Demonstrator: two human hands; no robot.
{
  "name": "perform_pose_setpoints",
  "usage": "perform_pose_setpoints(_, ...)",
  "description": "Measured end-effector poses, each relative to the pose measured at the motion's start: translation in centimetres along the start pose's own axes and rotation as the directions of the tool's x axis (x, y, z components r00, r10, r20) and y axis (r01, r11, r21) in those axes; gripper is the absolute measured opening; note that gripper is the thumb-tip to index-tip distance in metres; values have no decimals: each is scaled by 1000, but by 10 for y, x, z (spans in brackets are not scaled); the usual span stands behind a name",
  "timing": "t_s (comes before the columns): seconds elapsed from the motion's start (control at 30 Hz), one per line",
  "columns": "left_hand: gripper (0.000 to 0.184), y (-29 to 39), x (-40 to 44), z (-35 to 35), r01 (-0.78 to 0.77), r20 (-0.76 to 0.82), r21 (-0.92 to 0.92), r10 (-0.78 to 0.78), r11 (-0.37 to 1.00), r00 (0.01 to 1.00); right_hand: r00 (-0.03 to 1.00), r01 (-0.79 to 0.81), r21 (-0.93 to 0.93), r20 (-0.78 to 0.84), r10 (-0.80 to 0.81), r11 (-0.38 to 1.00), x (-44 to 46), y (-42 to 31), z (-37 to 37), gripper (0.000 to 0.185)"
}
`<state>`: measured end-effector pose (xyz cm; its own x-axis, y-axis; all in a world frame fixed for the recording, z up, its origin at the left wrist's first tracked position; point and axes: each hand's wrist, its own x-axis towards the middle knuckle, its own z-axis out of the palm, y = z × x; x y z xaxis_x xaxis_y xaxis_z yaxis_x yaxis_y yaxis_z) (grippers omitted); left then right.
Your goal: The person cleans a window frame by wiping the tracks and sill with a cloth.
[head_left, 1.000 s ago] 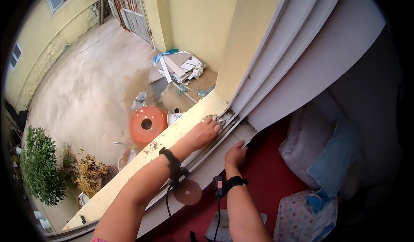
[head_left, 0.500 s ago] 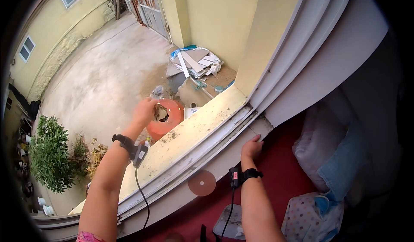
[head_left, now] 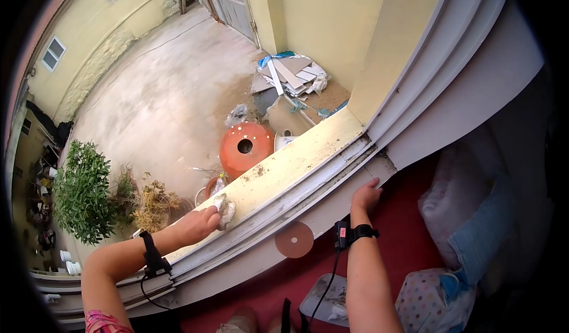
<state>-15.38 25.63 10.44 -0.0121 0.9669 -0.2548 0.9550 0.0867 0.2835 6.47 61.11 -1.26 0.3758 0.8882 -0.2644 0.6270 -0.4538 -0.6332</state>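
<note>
My left hand (head_left: 201,225) is closed on a crumpled, dirty whitish cloth (head_left: 224,211) over the outer part of the yellow sill (head_left: 284,162), near its lower left stretch. Dark dirt specks mark the sill and the white window track (head_left: 308,189) beside it. My right hand (head_left: 365,196) rests at the inner edge of the window ledge, near its corner, with the fingers partly curled; what they hold, if anything, is hidden. Both wrists wear black straps with small cabled devices.
Outside stand an orange round pot (head_left: 246,149), a pile of boards (head_left: 290,75), a green bush (head_left: 84,192) and dry plants (head_left: 155,205). Inside are a red surface (head_left: 409,229), a clear tray (head_left: 323,297) and a dotted cloth (head_left: 432,300).
My left hand has left the track's corner, swung out over the yard with the cloth, and come back to the sill farther down left. My right hand stays at the ledge. The view has shifted.
</note>
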Motion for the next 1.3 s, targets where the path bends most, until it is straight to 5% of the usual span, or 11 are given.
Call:
perform_pose_setpoints(0.07, 17, 9, -21, 4, -240, 115, 24, 236, 970, 965, 999, -14, 5, 31, 14, 1000, -6, -5, -7, 65)
perform_pose_setpoints(0.13, 26, 12, -39, 21, -384, 153, 255, 355, 887, 922, 998, -25, 19, 54, 24, 999, -6, -7, -7, 67)
perform_pose_setpoints(0.33, 32, 13, -43, 29, -411, 166, 395, 376, 822, 912, 1000, 10, -1, 5, -10, 1000, -2, -1, -3, 63)
perform_pose_setpoints(0.4, 36, 19, -29, 29, -425, 204, 632, 390, 648, 898, 1000, -2, -6, 8, 2, 1000, -4, -4, -6, 63)
perform_pose_setpoints(0.77, 43, 43, 120, 18, -327, -23, 436, 373, 839, 927, 998, 48, -5, -50, -48, 999, 6, 10, 7, 59)
perform_pose_setpoints(1.3, 39, 65, 333, 4, -342, -315, 407, 482, 847, 818, 1000, -13, -20, 2, 14, 1000, -2, -1, -3, 54)
